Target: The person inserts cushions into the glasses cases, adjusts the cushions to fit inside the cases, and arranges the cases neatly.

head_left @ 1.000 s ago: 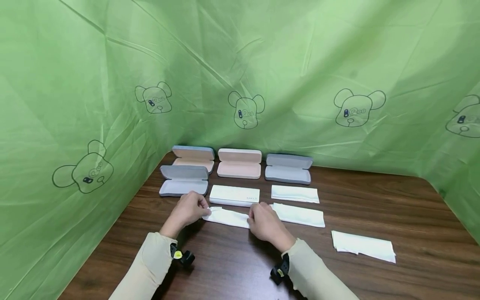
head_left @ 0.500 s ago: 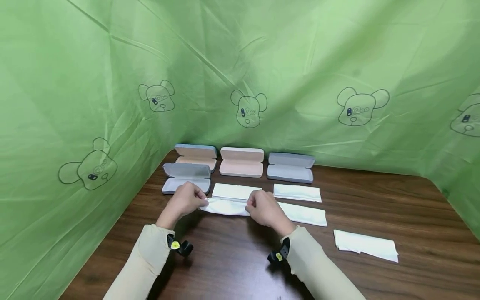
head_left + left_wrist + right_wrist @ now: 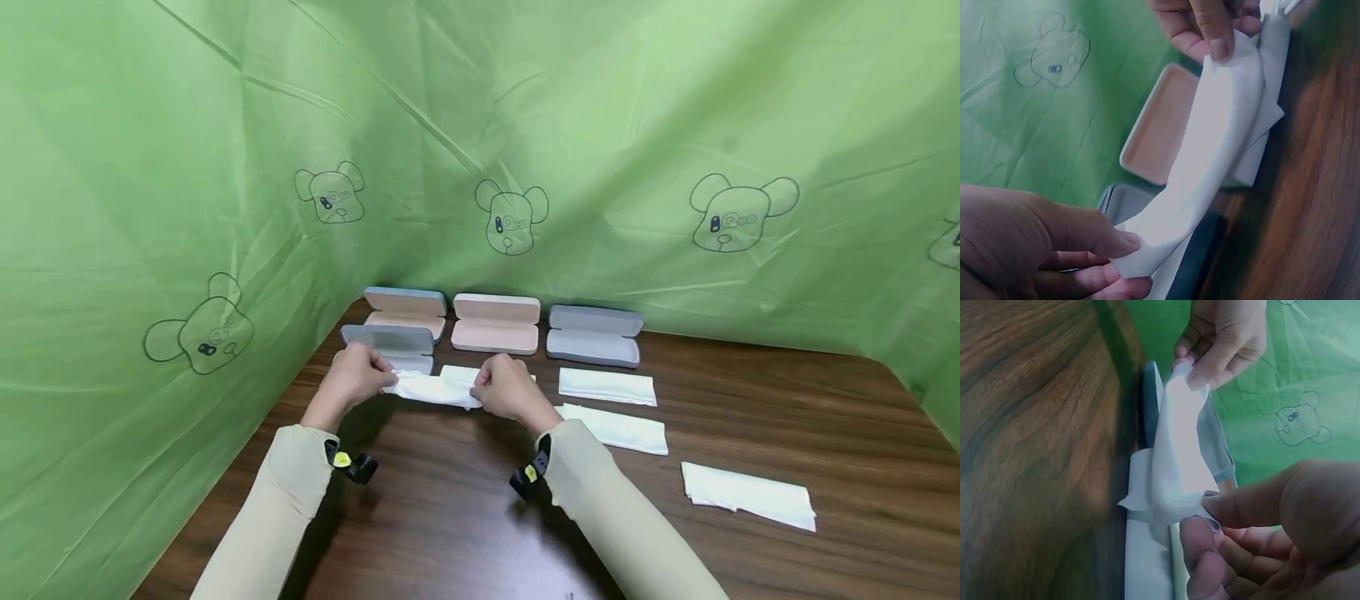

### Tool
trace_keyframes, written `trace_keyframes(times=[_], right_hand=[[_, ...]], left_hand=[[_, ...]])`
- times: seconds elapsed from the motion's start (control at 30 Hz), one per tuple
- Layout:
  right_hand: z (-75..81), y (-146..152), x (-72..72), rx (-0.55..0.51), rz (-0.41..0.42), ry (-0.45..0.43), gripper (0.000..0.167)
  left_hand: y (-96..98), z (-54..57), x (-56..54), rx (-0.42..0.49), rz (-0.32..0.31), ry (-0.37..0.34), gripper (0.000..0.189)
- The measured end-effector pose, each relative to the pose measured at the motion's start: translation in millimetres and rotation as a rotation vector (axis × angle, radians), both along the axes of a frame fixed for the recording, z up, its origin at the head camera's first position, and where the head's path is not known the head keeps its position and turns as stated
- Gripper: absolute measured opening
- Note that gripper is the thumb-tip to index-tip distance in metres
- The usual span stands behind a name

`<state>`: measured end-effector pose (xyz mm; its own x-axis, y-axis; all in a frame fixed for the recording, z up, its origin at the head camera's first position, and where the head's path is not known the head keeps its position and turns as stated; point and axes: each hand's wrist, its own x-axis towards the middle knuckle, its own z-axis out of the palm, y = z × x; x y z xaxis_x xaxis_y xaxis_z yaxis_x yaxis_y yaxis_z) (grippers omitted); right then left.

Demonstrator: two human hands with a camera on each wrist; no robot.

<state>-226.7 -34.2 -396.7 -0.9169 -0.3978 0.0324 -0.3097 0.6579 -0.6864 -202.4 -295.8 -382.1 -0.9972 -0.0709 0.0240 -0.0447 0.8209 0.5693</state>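
Head view: long folded strip of white cloth point(image 3: 431, 388) spans between left hand point(image 3: 352, 377) and right hand point(image 3: 510, 387), fingers of both clamped on its ends. Just beyond left fingers: open grey hinged case point(image 3: 397, 338). Near right fingers, partly hidden by cloth: closed white oblong case point(image 3: 1147, 556). Step in hand, we judge: positioning cloth above dark wood-grain surface point(image 3: 450, 517). Next move, we think, calls for keeping both pinches level so it doesn't slip open.
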Motion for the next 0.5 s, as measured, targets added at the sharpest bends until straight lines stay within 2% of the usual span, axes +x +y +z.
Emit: trace_keyframes(times=[0.23, 0.5], right_hand=[[-2.9, -21, -12.8, -0.01, -0.013, 0.009, 0.018], [-3.8, -40, -24.1, -0.012, -0.01, 0.027, 0.016]], left_hand=[[-14.8, 4.3, -12.9, -0.006, 0.069, -0.008, 0.006], [-32.6, 2.1, -19.2, 0.035, 0.132, -0.018, 0.01]])
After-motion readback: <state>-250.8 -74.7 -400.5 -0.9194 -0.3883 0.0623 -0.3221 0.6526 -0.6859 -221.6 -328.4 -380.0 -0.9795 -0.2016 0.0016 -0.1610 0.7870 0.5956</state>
